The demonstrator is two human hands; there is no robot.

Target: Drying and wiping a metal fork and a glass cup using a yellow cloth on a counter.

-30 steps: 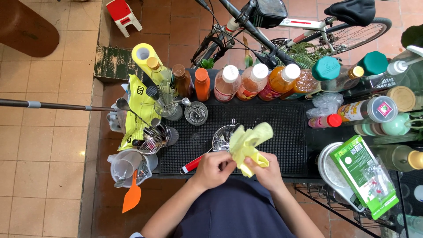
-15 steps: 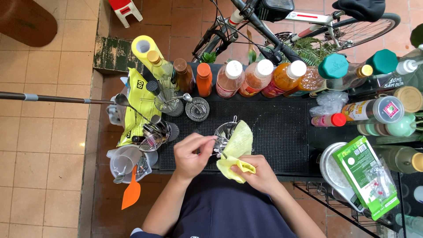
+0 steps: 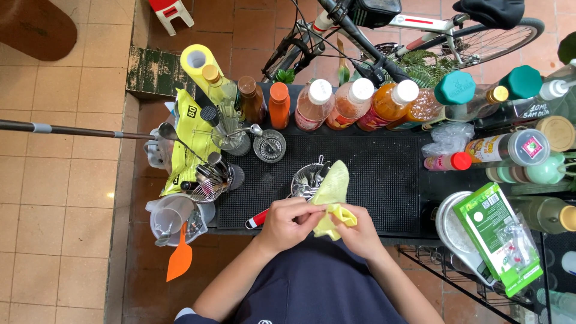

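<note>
Bunching a yellow cloth (image 3: 333,201) between them, the left hand (image 3: 287,223) and right hand (image 3: 359,231) keep their fingers clamped on its folds, just in front of the metal cup of cutlery (image 3: 307,179) on the black counter mat (image 3: 384,180), close enough to reach.

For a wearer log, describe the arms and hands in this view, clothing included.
Both forearms are bare, with no gloves, rings or watch visible on the left hand or right hand. A dark navy short-sleeved top covers the torso, with a pale edge at the left sleeve.
</note>
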